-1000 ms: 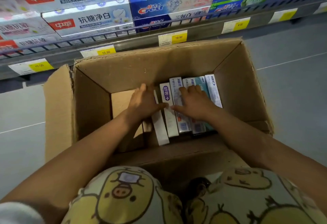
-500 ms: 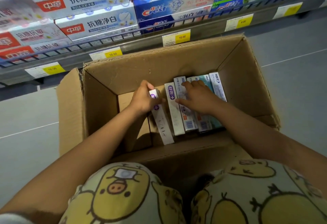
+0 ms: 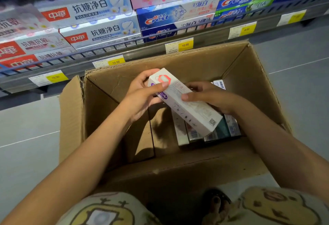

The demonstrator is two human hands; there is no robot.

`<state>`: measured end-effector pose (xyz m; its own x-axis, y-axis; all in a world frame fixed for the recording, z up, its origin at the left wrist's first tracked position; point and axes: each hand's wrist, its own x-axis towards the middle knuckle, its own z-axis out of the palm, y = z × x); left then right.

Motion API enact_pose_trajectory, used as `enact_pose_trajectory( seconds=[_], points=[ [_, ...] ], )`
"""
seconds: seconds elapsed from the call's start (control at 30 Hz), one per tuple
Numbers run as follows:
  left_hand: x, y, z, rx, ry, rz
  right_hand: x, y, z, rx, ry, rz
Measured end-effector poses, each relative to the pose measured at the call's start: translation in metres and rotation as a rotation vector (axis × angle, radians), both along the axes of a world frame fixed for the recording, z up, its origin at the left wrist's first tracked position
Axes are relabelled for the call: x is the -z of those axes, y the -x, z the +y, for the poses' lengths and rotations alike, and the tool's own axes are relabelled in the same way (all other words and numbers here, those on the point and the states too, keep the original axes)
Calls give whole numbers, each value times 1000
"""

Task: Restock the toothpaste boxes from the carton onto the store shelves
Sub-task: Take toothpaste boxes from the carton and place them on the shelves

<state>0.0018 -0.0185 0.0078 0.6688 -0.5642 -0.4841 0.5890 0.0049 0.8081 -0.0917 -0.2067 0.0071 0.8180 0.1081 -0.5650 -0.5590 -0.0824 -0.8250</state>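
Hands met on one toothpaste box [image 3: 190, 107], held above the middle of the carton [image 3: 195, 64]. The left hand [image 3: 142, 96] gripped the far end, with its thumb laid across the top face and its fingers curled round behind. The right hand [image 3: 211, 98] held the box about midway, thumb pressed on the top face and fingers tucked beneath on the right side. That two-handed hold probably served to turn the long box and read its face before it went to the shelf, since a box this slim would likely carry well enough in one hand. It hung tilted, its far end raised toward the carton's far wall and its near end dipping toward the near right corner. Whether it cleared the packs below could not be told.

Both forearms [image 3: 99, 144] came in over the carton's near edge, the left by the near left corner and the right by the near right one. The wrists bent slightly inward toward each other.

Under the held box, the remaining boxes [image 3: 194, 133] stood on edge in a tight row on the right half of the carton's floor, most likely packed that way to stay upright. Beyond the far wall ran the shelf rail [image 3: 151, 50] with yellow price tags [image 3: 179, 45]. Above it, shelved toothpaste [image 3: 174, 16] lay stacked long side out. The carton sat on grey floor [image 3: 26, 127], just short of the shelf.
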Motion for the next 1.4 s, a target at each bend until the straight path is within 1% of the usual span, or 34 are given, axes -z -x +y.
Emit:
enact_pose_trajectory(
  seconds=[0.1,0.2,0.23,0.3,0.4,0.53,0.67,0.77,0.9,0.97,1.03,1.1,1.13,1.27,1.4],
  points=[
    [4,3,-8,-43,-86,-39,-3,2,-2,-107,173,10],
    [11,9,-18,-88,-211,-66,3,6,1,-212,455,-15],
    [15,11,-20,-97,-234,-55,6,7,2,-221,545,-37],
    [22,13,-24,-85,-279,-8,8,7,0,-214,620,-70],
    [30,13,-25,-14,-326,1,6,7,-6,-187,621,-83],
    [47,14,-27,-21,-417,-34,8,6,-20,-143,659,-63],
    [77,16,-29,198,-523,-235,14,7,-27,-170,720,-9],
    [92,11,-31,267,-551,-234,14,8,-27,-175,735,-16],
    [92,6,-29,366,-589,-239,14,9,-28,-177,765,-21],
    [90,5,-28,440,-629,-314,14,9,-29,-181,782,-25],
    [89,8,-27,561,-711,-440,13,9,-30,-189,777,-15],
    [88,11,-27,610,-785,-528,13,10,-31,-199,781,-10],
    [88,11,-26,593,-809,-543,14,10,-31,-200,782,-10],
    [84,16,-24,379,-781,-424,14,11,-31,-194,772,-16],
    [78,22,-25,231,-788,-456,15,12,-30,-191,767,-6]
  ],
)
